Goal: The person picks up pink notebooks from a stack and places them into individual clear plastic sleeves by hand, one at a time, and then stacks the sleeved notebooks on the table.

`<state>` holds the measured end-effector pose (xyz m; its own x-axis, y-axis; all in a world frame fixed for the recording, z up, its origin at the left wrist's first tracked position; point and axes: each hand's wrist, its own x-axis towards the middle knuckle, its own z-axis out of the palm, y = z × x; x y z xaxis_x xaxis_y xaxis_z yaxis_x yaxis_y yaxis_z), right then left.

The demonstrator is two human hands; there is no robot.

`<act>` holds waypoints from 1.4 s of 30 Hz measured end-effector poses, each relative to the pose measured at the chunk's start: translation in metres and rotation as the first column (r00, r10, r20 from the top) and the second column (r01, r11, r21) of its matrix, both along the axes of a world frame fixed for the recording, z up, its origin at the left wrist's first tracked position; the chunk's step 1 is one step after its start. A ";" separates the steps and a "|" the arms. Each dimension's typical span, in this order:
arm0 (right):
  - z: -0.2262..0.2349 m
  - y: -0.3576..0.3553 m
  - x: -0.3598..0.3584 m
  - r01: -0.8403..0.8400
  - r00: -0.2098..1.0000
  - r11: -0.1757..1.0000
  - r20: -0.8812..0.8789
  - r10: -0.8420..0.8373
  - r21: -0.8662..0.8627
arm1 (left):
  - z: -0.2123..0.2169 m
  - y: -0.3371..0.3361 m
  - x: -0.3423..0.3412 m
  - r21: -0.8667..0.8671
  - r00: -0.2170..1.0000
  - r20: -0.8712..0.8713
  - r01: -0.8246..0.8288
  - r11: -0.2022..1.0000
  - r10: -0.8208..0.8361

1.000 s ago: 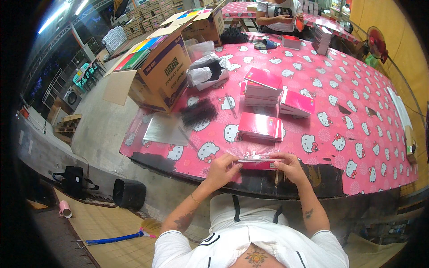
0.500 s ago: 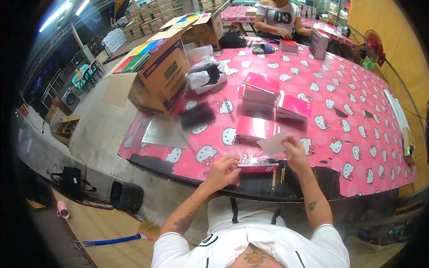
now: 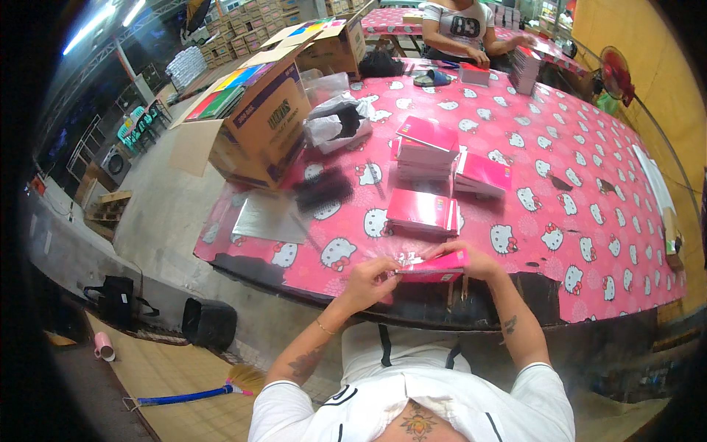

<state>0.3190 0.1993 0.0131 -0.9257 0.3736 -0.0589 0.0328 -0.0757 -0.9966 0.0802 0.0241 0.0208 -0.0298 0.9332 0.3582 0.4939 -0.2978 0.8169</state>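
Near the table's front edge I hold a pink-covered notebook (image 3: 433, 272), tilted so that its long edge faces me. My left hand (image 3: 373, 283) pinches its left end. My right hand (image 3: 479, 262) is closed round its right end, with some fingers hidden behind the cover. Just beyond my hands is a short stack of pink notebooks (image 3: 421, 210). Behind that stand a taller stack (image 3: 427, 144) and another one (image 3: 482, 174) to its right.
Left of the stacks lie black spiral binding coils (image 3: 324, 190) and a pile of clear sheets (image 3: 269, 216). A large open carton (image 3: 266, 127) holds colourful notebooks. Across the pink patterned table (image 3: 589, 214) a person (image 3: 464, 37) handles notebooks beside a tall stack (image 3: 524, 71).
The pale sheet that my right hand held up is no longer in view. That hand has come down onto the notebook's right end, and the notebook is tilted up more.
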 end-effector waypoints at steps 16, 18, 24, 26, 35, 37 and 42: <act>0.036 -0.012 0.012 0.284 0.955 0.959 0.091 -0.281 -0.014 | 0.001 0.008 -0.005 0.084 0.987 -0.154 -0.043 0.996 0.056; 0.052 -0.020 0.001 0.377 0.915 0.926 0.145 -0.378 0.030 | 0.004 0.007 -0.003 0.064 0.987 -0.147 -0.054 0.996 0.063; 0.022 0.005 -0.006 0.329 0.933 0.842 -0.009 -0.360 0.427 | 0.005 0.009 -0.002 0.050 0.978 -0.196 -0.065 0.997 0.073; 0.012 0.005 0.000 0.287 0.952 0.880 -0.014 -0.304 0.378 | 0.006 0.008 -0.002 0.061 0.974 -0.211 -0.066 0.996 0.077; -0.007 -0.055 0.017 0.351 0.936 0.909 -0.123 -0.331 0.224 | -0.001 0.009 0.001 -0.079 0.986 -0.124 -0.120 0.990 0.110; -0.017 -0.057 0.015 0.385 0.923 0.894 -0.086 -0.375 0.230 | 0.005 0.007 0.005 -0.070 0.993 -0.020 -0.118 0.991 0.116; -0.012 -0.066 0.006 0.444 0.895 0.865 -0.151 -0.419 0.233 | 0.018 0.003 -0.013 0.015 0.995 -0.095 -0.041 0.999 0.043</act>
<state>0.3250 0.1329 0.0013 -0.6649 0.7272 0.1707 -0.0376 0.1956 -0.9800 0.0677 0.0274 0.0389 -0.0340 0.9272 0.3730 0.5818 -0.2851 0.7617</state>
